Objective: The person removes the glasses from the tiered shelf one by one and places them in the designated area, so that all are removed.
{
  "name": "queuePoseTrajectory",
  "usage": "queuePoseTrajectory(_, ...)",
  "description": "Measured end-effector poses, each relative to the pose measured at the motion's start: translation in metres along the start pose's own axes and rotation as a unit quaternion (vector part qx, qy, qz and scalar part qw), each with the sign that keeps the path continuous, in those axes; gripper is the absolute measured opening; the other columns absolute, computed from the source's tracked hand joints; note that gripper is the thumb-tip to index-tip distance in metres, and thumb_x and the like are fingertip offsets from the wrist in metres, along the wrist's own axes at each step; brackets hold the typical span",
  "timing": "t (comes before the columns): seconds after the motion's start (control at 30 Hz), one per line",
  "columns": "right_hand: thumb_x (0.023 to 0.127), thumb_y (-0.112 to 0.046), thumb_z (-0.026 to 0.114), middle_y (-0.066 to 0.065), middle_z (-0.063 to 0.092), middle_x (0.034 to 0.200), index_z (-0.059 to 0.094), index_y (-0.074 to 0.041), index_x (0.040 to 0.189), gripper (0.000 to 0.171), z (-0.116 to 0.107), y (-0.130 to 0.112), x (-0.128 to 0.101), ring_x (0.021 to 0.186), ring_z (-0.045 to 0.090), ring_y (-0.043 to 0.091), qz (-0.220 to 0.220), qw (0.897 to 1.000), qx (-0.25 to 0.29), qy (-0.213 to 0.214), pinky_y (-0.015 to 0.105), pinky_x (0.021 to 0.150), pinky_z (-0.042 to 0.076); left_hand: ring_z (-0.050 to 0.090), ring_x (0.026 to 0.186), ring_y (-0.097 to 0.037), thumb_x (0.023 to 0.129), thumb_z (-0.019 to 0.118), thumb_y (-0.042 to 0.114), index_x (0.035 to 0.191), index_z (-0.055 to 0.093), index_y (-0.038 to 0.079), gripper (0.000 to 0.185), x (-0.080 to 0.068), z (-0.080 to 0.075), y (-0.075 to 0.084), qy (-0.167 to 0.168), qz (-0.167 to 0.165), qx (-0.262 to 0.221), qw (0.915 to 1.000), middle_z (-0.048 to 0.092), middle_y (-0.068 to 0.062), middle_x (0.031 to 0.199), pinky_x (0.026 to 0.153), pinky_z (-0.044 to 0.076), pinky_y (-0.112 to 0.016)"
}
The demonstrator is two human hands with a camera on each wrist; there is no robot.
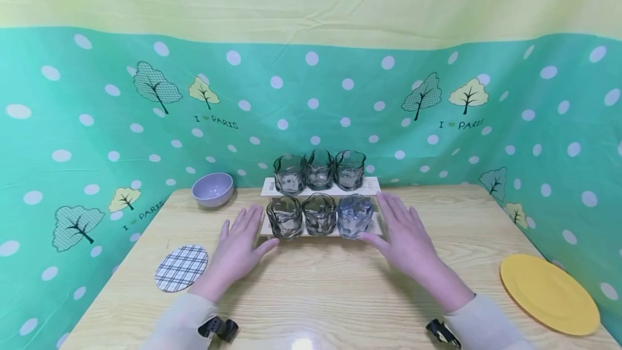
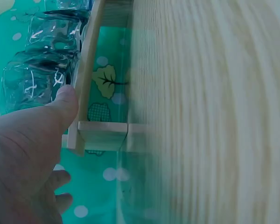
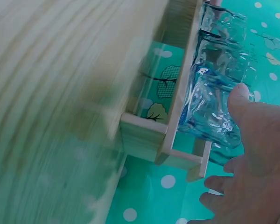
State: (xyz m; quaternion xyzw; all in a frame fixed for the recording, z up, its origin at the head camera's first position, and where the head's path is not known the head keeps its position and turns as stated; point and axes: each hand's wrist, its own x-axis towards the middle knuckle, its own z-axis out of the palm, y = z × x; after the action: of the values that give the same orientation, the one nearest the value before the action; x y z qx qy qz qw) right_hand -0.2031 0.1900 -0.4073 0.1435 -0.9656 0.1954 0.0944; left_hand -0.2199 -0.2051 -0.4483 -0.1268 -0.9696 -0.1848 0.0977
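Observation:
A two-step pale wooden rack (image 1: 373,186) stands toward the back of the table, with three grey-tinted wavy glasses (image 1: 319,170) on its upper step. On the lower step are two more grey glasses (image 1: 284,219) and a bluish glass (image 1: 355,217) at the right end. My left hand (image 1: 238,253) is beside the rack's left end, fingers extended and thumb reaching toward the front left glass. At the opposite end, my right hand (image 1: 410,244) has its fingers stretched forward. In the right wrist view its thumb overlaps the edge of the bluish glass (image 3: 210,109).
A purple bowl (image 1: 213,190) sits at the back left, with a round checked coaster (image 1: 182,268) nearer the front. Far right lies a yellow oval plate (image 1: 549,293). Behind the wooden table (image 1: 316,296) hangs a green dotted cloth (image 1: 311,96).

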Motion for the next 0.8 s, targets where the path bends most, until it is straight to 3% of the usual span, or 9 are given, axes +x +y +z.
queuePoseTrajectory(0.1,0.103,-0.067,0.066,0.024,0.016,0.181,0.014,-0.006,0.177,0.109,0.001,-0.004,0.002,0.166,0.014,0.046,0.000,1.000,0.014,0.004,0.065,0.135,0.005,0.023,0.164,-0.047,0.103,0.070,0.063,0.174,0.027,0.004,0.102,0.003,0.005,0.000,-0.001,-0.004,-0.010,0.9999,0.029,-0.022,0.177,0.131,0.007,-0.075)
queuePoseTrajectory(0.33,0.101,-0.061,0.074,0.028,0.021,0.178,0.012,-0.010,0.178,0.111,0.006,-0.012,0.007,0.160,0.027,0.054,0.012,0.998,0.056,0.010,0.071,0.128,0.025,0.035,0.159,-0.048,0.102,0.072,0.062,0.175,0.025,0.005,0.105,0.007,0.013,0.000,-0.010,-0.006,-0.057,0.9983,0.039,-0.023,0.172,0.130,0.013,-0.076)
queuePoseTrajectory(0.57,0.100,-0.061,0.075,0.029,0.024,0.177,0.007,-0.016,0.179,0.114,0.010,-0.018,0.012,0.155,0.036,0.055,0.032,0.995,0.091,0.001,0.076,0.119,0.038,0.037,0.158,-0.049,0.101,0.074,0.061,0.174,0.027,0.003,0.104,0.011,0.017,-0.002,-0.011,-0.001,-0.085,0.9964,0.040,-0.027,0.171,0.131,0.016,-0.073)
queuePoseTrajectory(0.67,0.099,-0.060,0.077,0.028,0.025,0.177,0.006,-0.018,0.180,0.115,0.011,-0.019,0.013,0.148,0.047,0.054,0.041,0.993,0.113,-0.006,0.074,0.116,0.045,0.036,0.159,-0.049,0.101,0.075,0.060,0.173,0.028,0.002,0.103,0.014,0.019,-0.005,-0.012,-0.002,-0.095,0.9954,0.039,-0.027,0.171,0.132,0.016,-0.072)
queuePoseTrajectory(0.8,0.098,-0.060,0.079,0.026,0.024,0.178,0.006,-0.020,0.180,0.116,0.012,-0.019,0.017,0.143,0.054,0.054,0.050,0.989,0.140,-0.019,0.075,0.115,0.046,0.033,0.160,-0.050,0.102,0.074,0.058,0.173,0.029,0.000,0.101,0.015,0.021,-0.009,-0.012,-0.002,-0.109,0.9940,0.038,-0.028,0.172,0.132,0.016,-0.072)
